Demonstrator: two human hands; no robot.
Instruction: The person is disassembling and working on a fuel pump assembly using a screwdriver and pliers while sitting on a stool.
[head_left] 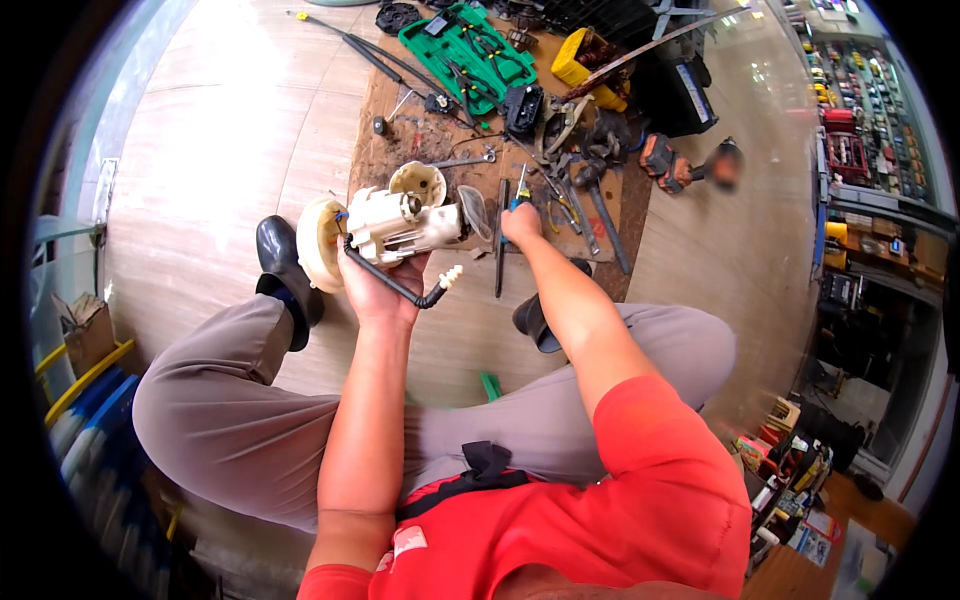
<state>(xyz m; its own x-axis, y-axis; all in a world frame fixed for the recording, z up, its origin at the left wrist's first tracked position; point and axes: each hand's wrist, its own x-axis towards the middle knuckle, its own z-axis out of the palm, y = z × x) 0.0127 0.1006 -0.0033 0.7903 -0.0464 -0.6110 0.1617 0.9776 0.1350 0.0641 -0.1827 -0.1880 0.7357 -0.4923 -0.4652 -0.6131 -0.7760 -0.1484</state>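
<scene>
My left hand (383, 290) holds a cream plastic pump assembly (395, 228) from below. It has a round flange (320, 248) at its left and a bent black hose (398, 285) ending in a pale fitting. A translucent oval piece (474, 212) is at the assembly's right end, and a round cream part (415, 180) shows behind it. My right hand (521, 222) is closed on a small tool with a yellow-and-blue handle (521, 200) over the cardboard mat (380, 160), beside a long dark bar (500, 270).
Wrenches (470, 160), a hammer (600, 205) and an open green tool case (425, 35) lie ahead. A yellow container (568, 60), black battery (675, 100) and orange drill (665, 160) are at back right. Stocked shelving (860, 120) lines the right, and yellow-railed blue items (85, 420) stand left.
</scene>
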